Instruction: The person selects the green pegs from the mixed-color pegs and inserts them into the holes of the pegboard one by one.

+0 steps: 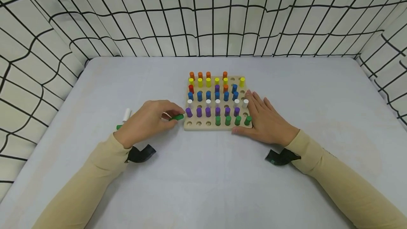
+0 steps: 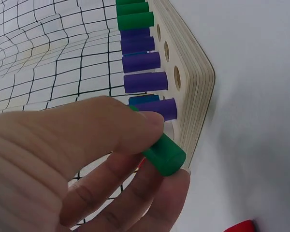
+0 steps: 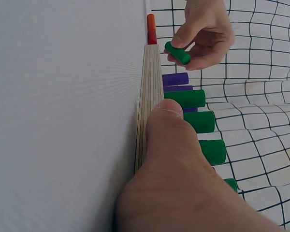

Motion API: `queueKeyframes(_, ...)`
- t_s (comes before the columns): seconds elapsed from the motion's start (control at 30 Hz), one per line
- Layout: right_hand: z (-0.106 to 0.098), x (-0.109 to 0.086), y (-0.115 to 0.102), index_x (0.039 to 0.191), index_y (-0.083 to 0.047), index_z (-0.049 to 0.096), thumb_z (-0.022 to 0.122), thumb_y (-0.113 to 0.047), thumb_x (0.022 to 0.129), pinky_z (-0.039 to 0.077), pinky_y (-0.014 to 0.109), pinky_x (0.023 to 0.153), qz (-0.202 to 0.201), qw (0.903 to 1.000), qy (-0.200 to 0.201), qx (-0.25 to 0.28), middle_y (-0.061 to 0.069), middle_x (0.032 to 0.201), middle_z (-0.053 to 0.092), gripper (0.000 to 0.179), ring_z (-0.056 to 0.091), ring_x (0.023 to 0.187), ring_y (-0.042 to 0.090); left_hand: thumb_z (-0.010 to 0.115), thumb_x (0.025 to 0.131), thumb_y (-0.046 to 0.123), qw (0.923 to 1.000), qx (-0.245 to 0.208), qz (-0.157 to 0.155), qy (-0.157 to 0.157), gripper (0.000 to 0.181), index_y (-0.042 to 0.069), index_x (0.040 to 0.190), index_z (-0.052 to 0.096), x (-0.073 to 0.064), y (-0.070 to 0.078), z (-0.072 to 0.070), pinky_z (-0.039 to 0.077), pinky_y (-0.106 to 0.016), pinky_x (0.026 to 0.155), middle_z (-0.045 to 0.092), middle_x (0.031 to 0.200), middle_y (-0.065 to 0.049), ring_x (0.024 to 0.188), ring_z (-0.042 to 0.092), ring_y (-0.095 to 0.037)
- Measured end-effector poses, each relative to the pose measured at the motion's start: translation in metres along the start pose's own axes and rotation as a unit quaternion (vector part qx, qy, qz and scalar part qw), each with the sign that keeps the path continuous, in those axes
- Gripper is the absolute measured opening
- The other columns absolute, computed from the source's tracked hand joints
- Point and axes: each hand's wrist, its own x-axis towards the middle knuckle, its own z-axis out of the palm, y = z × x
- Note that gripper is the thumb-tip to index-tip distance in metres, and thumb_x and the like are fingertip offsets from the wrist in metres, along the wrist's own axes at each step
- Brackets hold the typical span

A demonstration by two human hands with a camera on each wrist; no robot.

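My left hand pinches a green peg between thumb and fingers, just off the left side of a wooden pegboard. In the left wrist view this peg is tilted, its end close to the board's near corner. Along the board's right edge my right hand rests with fingers straight, the thumb against the front edge. The front row has green pegs at its right and three bare holes at its left. Behind it stand rows of purple, white, blue, mixed, yellow and orange pegs, with some gaps.
A white peg lies on the table left of my left hand, near another green peg partly hidden by the wrist. Red and orange pieces show beyond the board in the right wrist view. Black wire mesh stands around the table.
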Motion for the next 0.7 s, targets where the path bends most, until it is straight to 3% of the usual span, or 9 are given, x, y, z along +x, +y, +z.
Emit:
queueKeyframes(0.27, 0.001, 0.000, 0.001, 0.166, -0.003, 0.001, 0.058, -0.079, 0.088, 0.007, 0.063, 0.133, -0.001, 1.0000, -0.001, -0.003, 0.016, 0.176, 0.002, 0.122, 0.004, 0.165, 0.036, 0.076, 0.090, 0.006, 0.9998, -0.005, 0.016, 0.011, 0.028, 0.009, 0.118, 0.075, -0.002, 0.006, 0.002, 0.065, -0.039, 0.090, 0.078, 0.112, -0.005, 0.097, 0.075, -0.018)
queueKeyframes(0.53, 0.001, 0.000, 0.002, 0.166, -0.003, 0.000, 0.058, -0.079, 0.088, 0.007, 0.063, 0.133, -0.002, 1.0000, 0.000, 0.002, 0.016, 0.176, 0.002, 0.123, 0.003, 0.165, 0.036, 0.079, 0.088, 0.004, 0.9960, -0.010, 0.076, 0.045, 0.027, 0.007, 0.115, 0.076, -0.003, 0.013, 0.004, 0.065, -0.034, 0.086, 0.078, 0.110, -0.004, 0.092, 0.076, -0.016)
queueKeyframes(0.7, 0.000, 0.000, 0.002, 0.166, -0.004, 0.000, 0.057, -0.080, 0.088, 0.007, 0.063, 0.133, -0.002, 1.0000, -0.002, 0.000, 0.015, 0.176, 0.001, 0.123, 0.003, 0.165, 0.036, 0.081, 0.087, 0.003, 0.9932, -0.031, 0.093, 0.064, 0.031, 0.007, 0.117, 0.074, -0.002, 0.016, 0.008, 0.066, -0.034, 0.085, 0.078, 0.111, -0.006, 0.092, 0.077, -0.017)
